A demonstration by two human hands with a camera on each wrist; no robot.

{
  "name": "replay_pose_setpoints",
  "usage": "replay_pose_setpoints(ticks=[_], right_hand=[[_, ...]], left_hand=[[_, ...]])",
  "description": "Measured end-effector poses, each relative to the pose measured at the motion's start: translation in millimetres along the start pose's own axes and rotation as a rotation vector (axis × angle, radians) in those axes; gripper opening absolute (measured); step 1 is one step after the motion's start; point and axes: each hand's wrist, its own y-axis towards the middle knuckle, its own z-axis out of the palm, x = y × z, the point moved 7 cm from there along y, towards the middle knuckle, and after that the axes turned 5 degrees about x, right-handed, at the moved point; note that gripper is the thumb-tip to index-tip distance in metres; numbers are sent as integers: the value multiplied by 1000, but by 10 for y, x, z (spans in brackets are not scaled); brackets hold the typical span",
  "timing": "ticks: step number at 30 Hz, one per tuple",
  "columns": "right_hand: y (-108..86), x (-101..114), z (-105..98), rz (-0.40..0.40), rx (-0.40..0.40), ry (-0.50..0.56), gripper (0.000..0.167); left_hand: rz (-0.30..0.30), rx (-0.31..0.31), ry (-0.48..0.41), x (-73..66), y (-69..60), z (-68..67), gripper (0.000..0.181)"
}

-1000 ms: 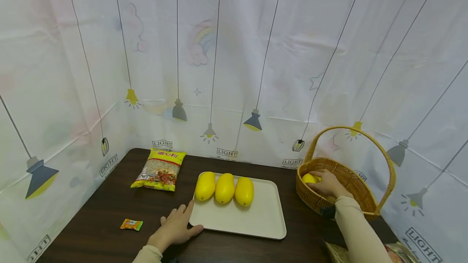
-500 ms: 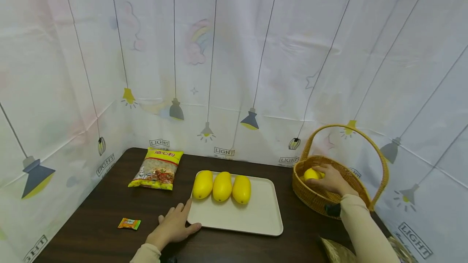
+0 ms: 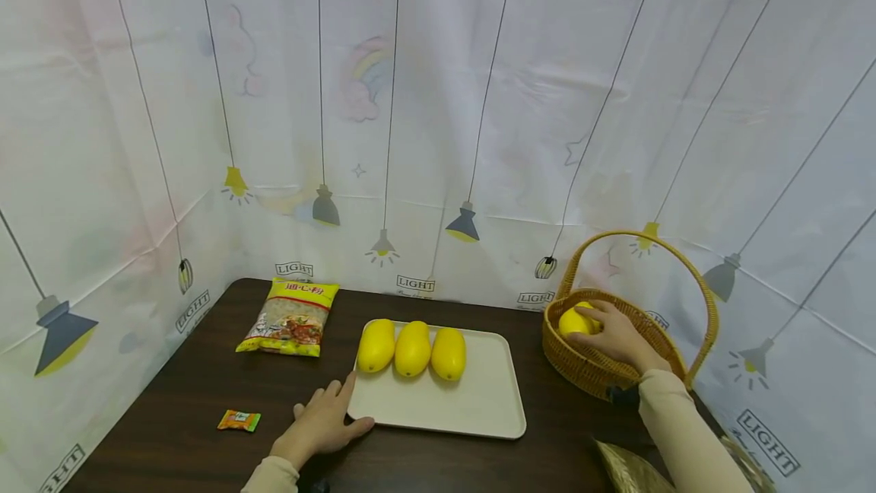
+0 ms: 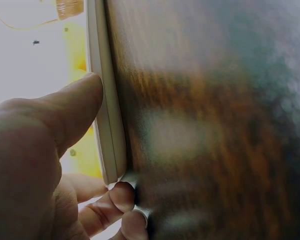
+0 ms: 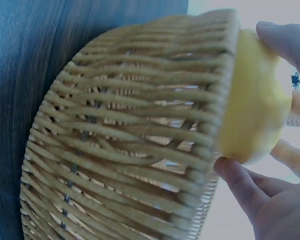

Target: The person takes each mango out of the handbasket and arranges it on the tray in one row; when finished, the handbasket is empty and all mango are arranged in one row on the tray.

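My right hand (image 3: 619,337) is in the wicker basket (image 3: 578,373) at the right, its fingers and thumb gripping a smooth yellow oblong fruit (image 3: 573,321). In the right wrist view, this fruit (image 5: 255,100) shows at the basket rim, held between thumb and fingers. On the cream tray (image 3: 472,405), three similar yellow fruits (image 3: 412,349) lie side by side toward the back left. My left hand (image 3: 320,426) rests at the tray's front left corner with fingers spread. Its thumb (image 4: 80,107) touches the tray rim in the left wrist view.
A yellow bag of pasta (image 3: 290,318) lies at the back left of the dark table (image 3: 171,386). Nearer the front is a small orange and green wrapped candy (image 3: 239,421). A gold packet (image 3: 626,466) lies partly under my right forearm. The basket's tall handle (image 3: 705,287) arches above it.
My right hand has raised the yellow fruit slightly inside the basket, so more of it shows. The whole head view has shifted a little. My left hand stays at the tray corner.
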Motion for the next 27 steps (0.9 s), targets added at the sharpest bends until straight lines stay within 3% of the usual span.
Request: replay_pose_setpoints(ticks=[13,27], right_hand=[[-88,306,-77,-94,-71,1,72],[-205,661,19,-186,-97,29,67]], left_hand=[[4,-14,-9,1,-9,-20,95],[14,-15,-2,-17,-3,-21,95]])
